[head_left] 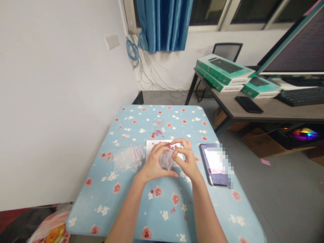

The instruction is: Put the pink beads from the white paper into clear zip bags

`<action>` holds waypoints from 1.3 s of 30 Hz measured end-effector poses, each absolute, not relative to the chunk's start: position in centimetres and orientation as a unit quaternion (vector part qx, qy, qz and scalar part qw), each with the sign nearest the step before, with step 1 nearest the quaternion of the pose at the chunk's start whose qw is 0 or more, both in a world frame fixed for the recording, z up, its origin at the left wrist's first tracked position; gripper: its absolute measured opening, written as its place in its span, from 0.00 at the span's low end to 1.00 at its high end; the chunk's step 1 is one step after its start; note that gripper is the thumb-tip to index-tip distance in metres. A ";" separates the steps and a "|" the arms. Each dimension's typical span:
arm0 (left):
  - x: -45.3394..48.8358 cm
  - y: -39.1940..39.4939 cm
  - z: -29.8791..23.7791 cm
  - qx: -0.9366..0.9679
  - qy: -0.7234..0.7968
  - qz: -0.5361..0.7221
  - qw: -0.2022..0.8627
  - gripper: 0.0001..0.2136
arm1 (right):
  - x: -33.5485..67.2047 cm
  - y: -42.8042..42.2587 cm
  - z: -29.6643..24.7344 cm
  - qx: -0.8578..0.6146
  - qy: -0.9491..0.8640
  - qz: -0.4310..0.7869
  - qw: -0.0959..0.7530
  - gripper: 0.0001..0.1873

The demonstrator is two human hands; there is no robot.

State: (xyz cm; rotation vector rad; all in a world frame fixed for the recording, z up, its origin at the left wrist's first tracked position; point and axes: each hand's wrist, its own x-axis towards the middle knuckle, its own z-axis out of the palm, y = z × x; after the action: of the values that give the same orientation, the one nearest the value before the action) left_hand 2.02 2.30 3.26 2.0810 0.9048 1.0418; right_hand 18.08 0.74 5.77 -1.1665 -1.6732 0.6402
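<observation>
Over a sheet of white paper point(150, 145) in the middle of the table, my left hand point(155, 162) curls around a small clear plastic bag point(166, 160), its thumb stretched out below. My right hand point(186, 158) closes thumb and index finger at the bag's right edge; whether a bead is also between those fingertips is too small to see. Small pink-red beads point(172, 147) show on the paper just behind the bag, partly hidden by my fingers. Beyond the paper, another clear zip bag point(158, 125) lies flat with reddish beads point(157, 133) at its near end.
Flat clear zip bags point(128, 158) lie left of the paper. A phone point(215, 165) rests at the table's right side. One red bead point(152, 191) sits near my forearms on the flowered tablecloth point(121, 209). Keyboard boxes point(224, 69) stand on the desk point(235, 109) at right.
</observation>
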 end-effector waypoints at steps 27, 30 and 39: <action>0.3 3.4 2.3 0.779 0.494 0.385 0.031 0.28 | 17.5 2.6 2.5 -0.464 -0.560 0.489 0.482 0.06; 0.4 3.5 2.1 0.748 0.508 0.425 0.049 0.31 | 17.1 2.6 2.4 -0.451 -0.516 0.511 0.518 0.07; 0.7 4.3 1.1 0.556 0.472 0.505 0.462 0.37 | 15.6 2.9 2.0 -0.457 -0.298 0.587 0.598 0.06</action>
State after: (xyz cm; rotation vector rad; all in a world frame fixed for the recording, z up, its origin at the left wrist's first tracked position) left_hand 0.73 4.35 1.12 1.3666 1.1622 1.2418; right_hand 15.63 2.86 2.03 -1.0597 -0.6920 1.3625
